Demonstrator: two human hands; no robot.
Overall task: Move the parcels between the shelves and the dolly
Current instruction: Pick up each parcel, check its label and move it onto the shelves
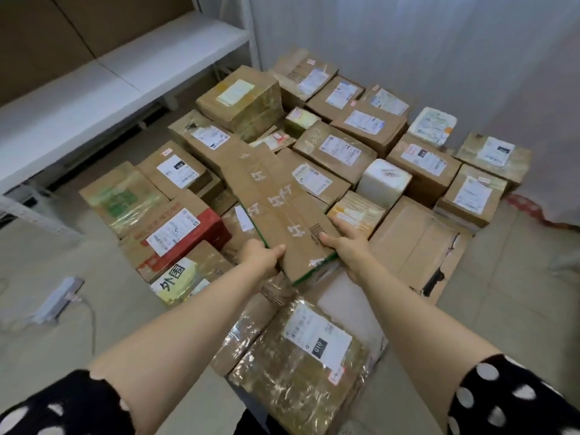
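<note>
- The left hand's fingers (277,250) are curled round the near left corner of the long flat parcel (276,199), thumb on top and the rest hidden underneath.
- The right hand's fingers (342,224) lie close together along the parcel's right edge, with the thumb pressed on its top face, pinching that edge.
- The left hand (262,257) and the right hand (346,243) hold the near end from either side, both arms stretched forward.
- The long flat parcel is brown card with white marks and a green edge. It tilts, its far end lying over the heap of parcels (339,149).
- The heap sits on the floor (62,340), mostly brown boxes with white labels, packed side by side.
- A red box (201,233) lies to the left of the hands, and a white parcel (384,180) to the right beyond them.
- A flattened carton (417,246) lies just right of the right hand.
- A parcel wrapped in clear tape (301,365) lies between the forearms, nearest the person.
- White shelves (125,73) stand at the upper left.
- A grey device with a cable (58,301) lies on the floor, left, apart from the heap.
- The sleeves (518,397) are black with white dots.
</note>
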